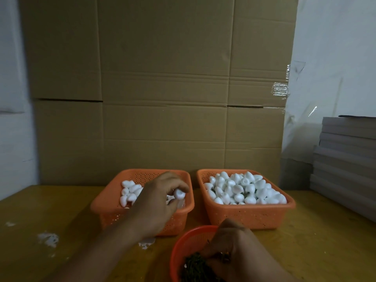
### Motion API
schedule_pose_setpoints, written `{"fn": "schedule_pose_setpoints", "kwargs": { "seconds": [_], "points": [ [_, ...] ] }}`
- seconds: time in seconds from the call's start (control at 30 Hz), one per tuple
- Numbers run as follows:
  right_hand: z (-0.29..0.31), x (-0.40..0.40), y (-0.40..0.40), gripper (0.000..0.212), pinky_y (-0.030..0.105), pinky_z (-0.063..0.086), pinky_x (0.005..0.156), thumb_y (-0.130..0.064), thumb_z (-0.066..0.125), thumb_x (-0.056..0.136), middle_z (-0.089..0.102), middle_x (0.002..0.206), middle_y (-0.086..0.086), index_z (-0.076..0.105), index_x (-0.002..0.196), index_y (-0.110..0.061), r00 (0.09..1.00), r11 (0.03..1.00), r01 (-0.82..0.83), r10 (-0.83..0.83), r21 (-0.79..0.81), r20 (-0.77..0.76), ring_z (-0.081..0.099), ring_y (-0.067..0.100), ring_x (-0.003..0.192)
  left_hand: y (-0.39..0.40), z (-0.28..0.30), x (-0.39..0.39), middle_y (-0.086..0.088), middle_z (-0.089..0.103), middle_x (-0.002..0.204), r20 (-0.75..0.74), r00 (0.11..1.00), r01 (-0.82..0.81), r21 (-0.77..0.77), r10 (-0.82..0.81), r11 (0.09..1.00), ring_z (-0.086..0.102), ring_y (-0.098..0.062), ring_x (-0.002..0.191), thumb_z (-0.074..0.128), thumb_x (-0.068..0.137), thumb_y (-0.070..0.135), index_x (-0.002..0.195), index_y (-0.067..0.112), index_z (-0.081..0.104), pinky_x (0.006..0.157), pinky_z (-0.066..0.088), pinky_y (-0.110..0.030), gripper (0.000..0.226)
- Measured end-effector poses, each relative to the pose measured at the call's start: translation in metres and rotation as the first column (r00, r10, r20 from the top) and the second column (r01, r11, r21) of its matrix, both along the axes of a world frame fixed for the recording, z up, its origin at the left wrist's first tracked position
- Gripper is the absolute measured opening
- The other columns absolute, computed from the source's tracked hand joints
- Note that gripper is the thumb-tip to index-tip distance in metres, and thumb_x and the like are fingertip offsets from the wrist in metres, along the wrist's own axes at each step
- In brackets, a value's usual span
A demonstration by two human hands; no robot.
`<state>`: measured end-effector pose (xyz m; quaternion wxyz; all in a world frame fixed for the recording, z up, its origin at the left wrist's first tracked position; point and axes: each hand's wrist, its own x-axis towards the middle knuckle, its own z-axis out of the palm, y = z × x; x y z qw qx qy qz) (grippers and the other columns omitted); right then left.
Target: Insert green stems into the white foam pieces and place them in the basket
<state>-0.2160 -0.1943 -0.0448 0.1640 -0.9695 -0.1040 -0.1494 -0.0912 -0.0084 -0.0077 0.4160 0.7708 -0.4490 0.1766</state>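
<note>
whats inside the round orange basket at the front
The round orange plastic basket holds a heap of dark green stems. The right hand reaches in and covers the rest, so its contents there, and its grip, stay hidden.

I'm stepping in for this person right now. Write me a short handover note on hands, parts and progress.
Left hand pinches a white foam piece over the left basket, which is partly filled.
Right hand is in the round red basket, fingers among the green stems.
Right basket is heaped with foam pieces.
Left to do: keep stemming; whether the held piece has a stem is unclear.
</note>
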Motion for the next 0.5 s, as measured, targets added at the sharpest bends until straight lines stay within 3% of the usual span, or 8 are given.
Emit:
{"fn": "schedule_pose_setpoints", "kwargs": {
  "seconds": [0.1,0.23,0.3,0.43,0.5],
  "points": [
    [-0.001,0.002,-0.001,0.046,0.010,0.038,0.095,-0.030,0.074,0.080,0.069,0.108,-0.028,0.062,0.116,-0.056,0.999,0.999,-0.047,0.047,-0.020,-0.002,0.044,-0.011,0.116,0.003,-0.005,-0.014,0.022,0.061,0.108,0.046,0.998,0.038,-0.006,-0.038,0.999,0.058,-0.001,0.110,0.066,0.086,-0.004,0.101,0.023,0.074,0.090,0.046,-0.019,0.032],
    [-0.005,0.006,-0.001,0.029,0.021,0.043,0.096,-0.029,0.069,0.087,0.067,0.112,-0.021,0.073,0.111,-0.043,0.998,0.997,-0.055,0.053,-0.063,-0.034,0.046,-0.004,0.116,0.006,-0.017,-0.028,0.027,0.051,0.118,0.067,0.996,0.057,0.012,-0.058,0.998,0.053,0.000,0.117,0.066,0.086,-0.002,0.105,0.037,0.069,0.094,0.042,-0.013,0.044],
    [-0.009,0.006,0.001,0.027,0.019,0.043,0.098,-0.029,0.068,0.089,0.062,0.118,-0.019,0.073,0.112,-0.045,0.998,0.998,-0.036,0.033,-0.053,-0.060,0.050,-0.004,0.115,0.006,-0.023,-0.035,0.028,0.046,0.121,0.081,0.994,0.071,0.032,-0.073,0.997,0.053,0.001,0.117,0.066,0.086,0.002,0.105,0.043,0.065,0.094,0.041,-0.011,0.045],
    [-0.007,0.002,0.008,0.040,0.011,0.035,0.106,-0.054,0.054,0.084,0.048,0.131,-0.021,0.050,0.122,-0.067,0.990,1.000,-0.004,0.001,-0.021,-0.140,0.048,-0.007,0.121,0.003,-0.034,-0.047,0.027,0.043,0.122,0.061,0.988,0.138,0.061,-0.142,0.989,0.061,-0.004,0.108,0.061,0.086,0.012,0.100,0.038,0.069,0.093,0.043,-0.015,0.031],
    [-0.002,0.002,0.011,0.047,0.007,0.027,0.101,-0.056,0.045,0.084,0.051,0.135,-0.018,0.049,0.131,-0.057,0.969,0.997,-0.050,0.033,-0.060,-0.247,0.043,-0.005,0.124,0.004,-0.039,-0.050,0.028,0.044,0.122,0.011,0.988,0.156,0.063,-0.157,0.986,0.062,-0.003,0.107,0.062,0.085,0.016,0.100,0.038,0.071,0.097,0.044,-0.023,0.028]
  ]
}}
